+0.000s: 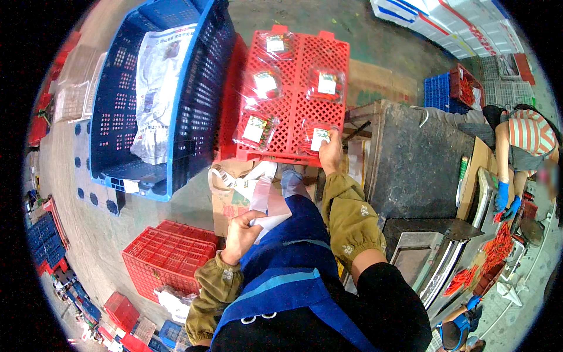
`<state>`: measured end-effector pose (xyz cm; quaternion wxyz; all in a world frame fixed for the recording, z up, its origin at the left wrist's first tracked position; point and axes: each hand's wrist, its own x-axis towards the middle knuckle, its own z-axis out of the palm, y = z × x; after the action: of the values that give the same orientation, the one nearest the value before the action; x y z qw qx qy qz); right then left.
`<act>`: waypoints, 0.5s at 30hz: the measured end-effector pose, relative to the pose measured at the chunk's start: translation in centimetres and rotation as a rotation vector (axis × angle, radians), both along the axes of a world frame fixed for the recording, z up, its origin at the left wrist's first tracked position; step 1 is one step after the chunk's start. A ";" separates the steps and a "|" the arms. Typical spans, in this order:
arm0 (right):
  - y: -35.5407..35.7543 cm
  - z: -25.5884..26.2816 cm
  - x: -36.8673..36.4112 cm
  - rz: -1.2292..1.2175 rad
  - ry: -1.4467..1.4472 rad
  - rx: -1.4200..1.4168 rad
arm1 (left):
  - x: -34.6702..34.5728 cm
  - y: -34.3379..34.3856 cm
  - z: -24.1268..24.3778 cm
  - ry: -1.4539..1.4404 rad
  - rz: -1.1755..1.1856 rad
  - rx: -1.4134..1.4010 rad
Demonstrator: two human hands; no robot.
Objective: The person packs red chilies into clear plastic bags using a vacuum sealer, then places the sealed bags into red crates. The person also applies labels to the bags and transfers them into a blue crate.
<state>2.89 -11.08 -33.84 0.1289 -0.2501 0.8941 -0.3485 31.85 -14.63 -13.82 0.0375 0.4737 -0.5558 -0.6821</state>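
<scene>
My left hand pinches a strip of pale label backing paper in front of my blue apron. A white roll lies at the strip's far end. My right hand touches the white label on the near-right clear pack of red chillies; whether it grips the pack I cannot tell. Beneath that pack is an upturned red plastic crate. Several more labelled packs rest on the crate, among them a near-left pack holding red and green pieces.
A large blue crate with a printed white bag stands left. Red crates sit lower left. A dark-topped table is at my right. Beyond it a co-worker in blue gloves handles red chillies; another person is lower right.
</scene>
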 end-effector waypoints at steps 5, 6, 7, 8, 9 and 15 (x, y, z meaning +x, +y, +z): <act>-0.1 0.7 0.3 0.008 0.017 0.000 | 0.2 0.0 0.2 -0.010 -0.011 -0.045; 0.0 0.8 0.3 0.012 0.016 -0.008 | 0.5 0.2 -0.2 -0.002 -0.006 -0.052; 0.0 0.8 0.4 0.020 0.033 -0.020 | 0.6 0.3 -0.4 0.005 0.000 -0.058; 0.0 0.9 0.4 0.029 0.050 -0.031 | 0.7 0.3 -0.4 0.006 -0.002 -0.063; 0.0 1.0 0.4 0.037 0.067 -0.042 | 0.8 0.4 -0.4 0.006 -0.003 -0.068; -0.1 1.2 0.6 0.017 0.018 0.026 | 1.3 0.8 -0.6 -0.013 0.003 -0.048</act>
<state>3.48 -11.13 -32.66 0.1269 -0.2590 0.8975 -0.3336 33.14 -13.82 -14.44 0.0462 0.4779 -0.5714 -0.6655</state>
